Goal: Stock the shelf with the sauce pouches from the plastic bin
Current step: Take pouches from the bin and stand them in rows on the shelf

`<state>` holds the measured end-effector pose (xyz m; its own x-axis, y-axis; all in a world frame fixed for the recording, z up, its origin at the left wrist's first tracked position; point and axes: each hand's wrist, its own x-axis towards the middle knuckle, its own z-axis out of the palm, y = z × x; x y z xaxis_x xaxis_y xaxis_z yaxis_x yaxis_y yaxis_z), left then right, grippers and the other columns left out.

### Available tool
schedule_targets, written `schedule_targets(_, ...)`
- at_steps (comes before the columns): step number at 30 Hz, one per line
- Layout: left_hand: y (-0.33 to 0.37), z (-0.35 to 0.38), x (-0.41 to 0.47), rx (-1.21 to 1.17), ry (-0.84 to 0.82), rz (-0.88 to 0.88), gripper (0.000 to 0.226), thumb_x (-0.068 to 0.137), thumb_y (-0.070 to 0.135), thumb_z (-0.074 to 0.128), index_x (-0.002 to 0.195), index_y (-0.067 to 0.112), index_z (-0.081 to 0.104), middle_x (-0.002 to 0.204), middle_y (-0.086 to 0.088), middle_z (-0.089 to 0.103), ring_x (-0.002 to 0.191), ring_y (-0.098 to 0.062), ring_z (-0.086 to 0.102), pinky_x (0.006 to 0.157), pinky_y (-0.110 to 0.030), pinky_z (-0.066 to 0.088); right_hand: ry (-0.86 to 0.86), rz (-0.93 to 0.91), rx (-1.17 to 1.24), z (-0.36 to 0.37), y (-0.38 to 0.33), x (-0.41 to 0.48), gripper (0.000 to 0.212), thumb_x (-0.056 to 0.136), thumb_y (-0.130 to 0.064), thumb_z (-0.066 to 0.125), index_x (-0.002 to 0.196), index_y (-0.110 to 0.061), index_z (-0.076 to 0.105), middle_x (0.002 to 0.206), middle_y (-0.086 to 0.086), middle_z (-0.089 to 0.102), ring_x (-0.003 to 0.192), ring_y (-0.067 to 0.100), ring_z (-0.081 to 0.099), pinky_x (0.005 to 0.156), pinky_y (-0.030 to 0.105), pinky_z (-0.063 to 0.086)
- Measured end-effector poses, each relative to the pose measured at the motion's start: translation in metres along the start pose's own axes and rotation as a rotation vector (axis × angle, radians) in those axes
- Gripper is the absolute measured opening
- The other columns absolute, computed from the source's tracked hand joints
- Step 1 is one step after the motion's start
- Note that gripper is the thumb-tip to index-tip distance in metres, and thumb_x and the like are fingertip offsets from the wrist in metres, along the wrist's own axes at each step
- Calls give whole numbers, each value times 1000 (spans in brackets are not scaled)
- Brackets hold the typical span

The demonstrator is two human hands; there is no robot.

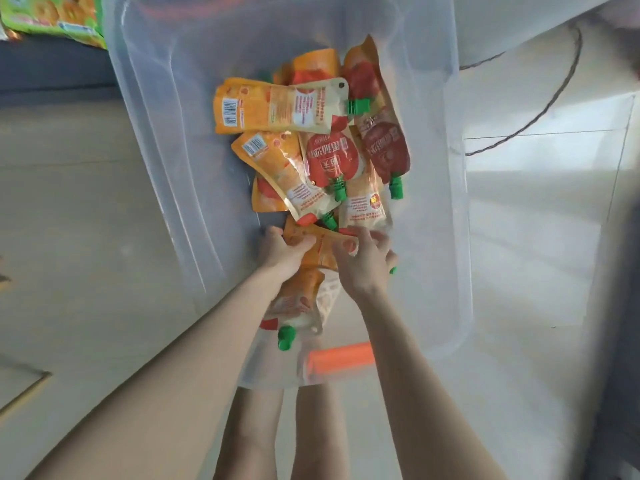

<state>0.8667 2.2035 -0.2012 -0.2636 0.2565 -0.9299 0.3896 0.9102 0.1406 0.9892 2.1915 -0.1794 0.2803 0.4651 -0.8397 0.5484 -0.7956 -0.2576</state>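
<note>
Fingers of both hands close on pouches at the near end of the bin (166, 140). Left hand (282, 252) pinches an orange pouch (313, 239) with thumb on top; a second pouch (294, 306) hangs under this wrist, its green cap (285, 337) toward the viewer. Right hand (363, 263) curls on the same orange pouch, and a green cap (392, 270) shows at its right edge; what it belongs to is hidden. More pouches lie in a pile (311, 140) farther in the bin, overlapping, so their count is unclear. An orange handle (341, 356) sits at the near rim. The shelf is not clear to see.
</note>
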Motion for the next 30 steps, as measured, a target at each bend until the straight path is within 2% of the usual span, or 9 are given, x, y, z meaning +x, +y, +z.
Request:
schedule_targets(4,-1,2,5,85,18,-27,68,80,53,62,126,6,43,122,-12,54,108,-30,56,86,-39,50,11,11,36,-7,1,8,38,91,-29,52,128,-23,50,142,8,32,129,34,23,110,39,25)
schedule_targets(8,2,-6,-4,91,94,45,43,85,42,63,106,10,43,101,-3,49,97,-24,53,74,-32,42,-9,-11,108,-15,2,5,41,91,-29,55,130,-20,51,140,6,36,129,31,25,106,36,27)
schedule_targets(11,3,-14,-16,41,94,61,48,80,42,69,110,11,49,104,0,53,97,-22,55,84,-36,48,-46,-11,167,-16,2,2,39,89,-28,57,127,-19,53,127,7,54,123,29,35,98,30,30)
schedule_targets(15,7,-23,-29,-94,107,120,20,74,30,77,81,16,64,87,-5,67,86,-25,65,78,-38,54,-164,-54,242,-14,-4,-7,33,88,-19,61,119,-8,58,102,13,65,102,30,60,93,45,49)
schedule_targets(17,15,-28,-38,-153,130,176,26,72,26,79,88,18,60,83,0,61,80,-19,60,72,-32,50,-168,-73,284,-15,-6,-11,30,87,-17,62,115,-5,61,99,7,63,98,25,59,92,42,48)
schedule_targets(21,28,-34,-54,-235,83,229,40,74,17,78,104,18,51,100,-3,64,88,-19,63,78,-36,55,-123,-65,446,-24,-8,-20,33,85,-13,66,116,-2,62,108,10,66,101,22,61,88,34,50)
schedule_targets(25,23,-44,-81,-470,87,322,36,78,4,72,105,12,49,91,2,67,77,-5,65,68,-20,55,-19,-45,490,-31,-11,-36,29,82,-20,71,106,-7,61,86,-1,61,79,17,60,68,29,49)
schedule_targets(28,17,-54,-100,-646,111,372,38,77,-2,71,109,10,54,93,2,68,74,-2,67,65,-16,54,-29,42,668,-37,-21,-52,33,81,-25,72,99,-15,46,85,-2,57,76,12,59,72,31,52)
schedule_targets(30,14,-59,-110,-685,97,396,37,77,-4,70,107,14,57,93,1,69,77,-3,68,67,-18,53,-86,68,837,-43,-31,-60,30,82,-23,71,92,-14,44,86,2,56,79,18,59,74,30,54)
